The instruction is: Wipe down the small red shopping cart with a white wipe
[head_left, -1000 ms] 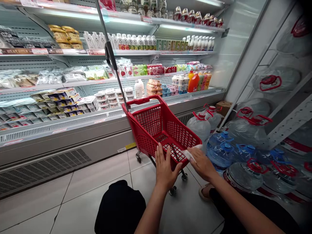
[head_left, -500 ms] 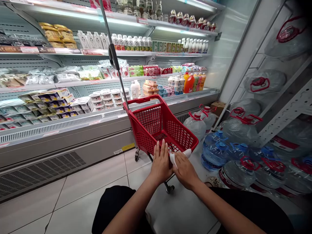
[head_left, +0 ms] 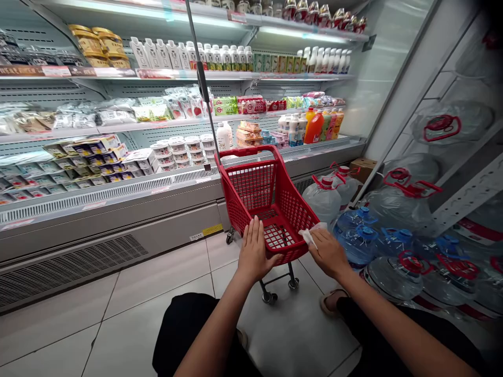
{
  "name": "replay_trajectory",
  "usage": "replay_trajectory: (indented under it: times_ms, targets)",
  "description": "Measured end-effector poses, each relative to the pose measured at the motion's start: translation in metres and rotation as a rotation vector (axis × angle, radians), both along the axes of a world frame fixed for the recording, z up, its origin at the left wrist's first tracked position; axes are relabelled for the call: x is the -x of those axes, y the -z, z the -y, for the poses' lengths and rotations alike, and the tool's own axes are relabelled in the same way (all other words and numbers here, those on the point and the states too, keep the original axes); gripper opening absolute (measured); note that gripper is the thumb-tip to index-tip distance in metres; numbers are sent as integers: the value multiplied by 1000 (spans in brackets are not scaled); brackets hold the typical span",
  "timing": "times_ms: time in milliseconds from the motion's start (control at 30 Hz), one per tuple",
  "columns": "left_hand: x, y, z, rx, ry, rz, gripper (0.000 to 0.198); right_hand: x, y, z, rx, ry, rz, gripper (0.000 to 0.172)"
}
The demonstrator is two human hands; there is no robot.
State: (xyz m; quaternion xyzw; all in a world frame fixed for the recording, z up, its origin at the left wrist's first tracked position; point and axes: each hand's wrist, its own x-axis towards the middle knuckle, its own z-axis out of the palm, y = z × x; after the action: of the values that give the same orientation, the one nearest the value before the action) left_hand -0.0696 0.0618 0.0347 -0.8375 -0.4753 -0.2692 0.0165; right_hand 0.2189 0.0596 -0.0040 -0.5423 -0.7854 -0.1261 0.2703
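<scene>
A small red plastic shopping cart [head_left: 293, 201] with perforated sides stands on wheels in front of me, a tall pole rising from its far left corner. My left hand [head_left: 254, 254] lies against the near left corner of its rim, fingers stretched out and thumb apart. At the near right corner, my right hand [head_left: 328, 252] presses a white wipe [head_left: 308, 236] against the rim. Its fingers are folded over the wipe and partly hide it. Nothing lies in the visible part of the basket.
Behind the cart runs a refrigerated display case [head_left: 173, 209] with bottles, tubs and packs on its shelves. Large water bottles [head_left: 396, 275] with red and blue handles crowd the right side. Pale floor tiles [head_left: 145, 293] lie to the left. A cardboard box [head_left: 362, 170] sits in the back corner.
My right hand has slid with the wipe along the near rim to the right corner, away from my left hand. The left hand stays at the left corner. The view has shifted slightly.
</scene>
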Motion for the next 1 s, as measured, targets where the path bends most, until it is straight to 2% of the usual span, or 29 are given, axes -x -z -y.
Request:
replay_trajectory:
  times_ms: [67,133,233,300,367,467,567,633,733,867,933,1000]
  targets:
    - [1,1,1,-1,-16,6,118,31,-3,11,4,-18,-12,45]
    - [3,2,1,-6,-33,17,118,73,-7,22,15,-95,-23,50]
    - [7,3,1,-34,-53,8,102,130,-13,32,3,-223,-18,64]
    - [12,2,0,-51,-62,-15,95,148,-16,35,-15,-259,-4,70]
    - [19,0,0,-49,-57,-43,97,145,-18,35,-14,-281,17,75]
    - [30,-5,2,-35,-53,-89,104,108,-17,33,-3,-288,34,81]
    - [31,-9,8,-40,-66,-132,104,65,-13,31,-19,-200,23,78]
    - [23,-10,13,-53,-45,-150,103,53,-9,33,-28,-123,8,76]
    - [-1,-8,21,-79,46,-156,102,68,-3,39,-25,-92,5,75]
    - [-25,0,29,-71,111,-147,104,102,1,46,-18,-172,34,72]
    - [-26,4,30,-55,118,-137,108,99,-1,44,-2,-223,47,70]
    - [-21,5,30,-47,125,-137,111,80,-5,39,23,-249,51,70]
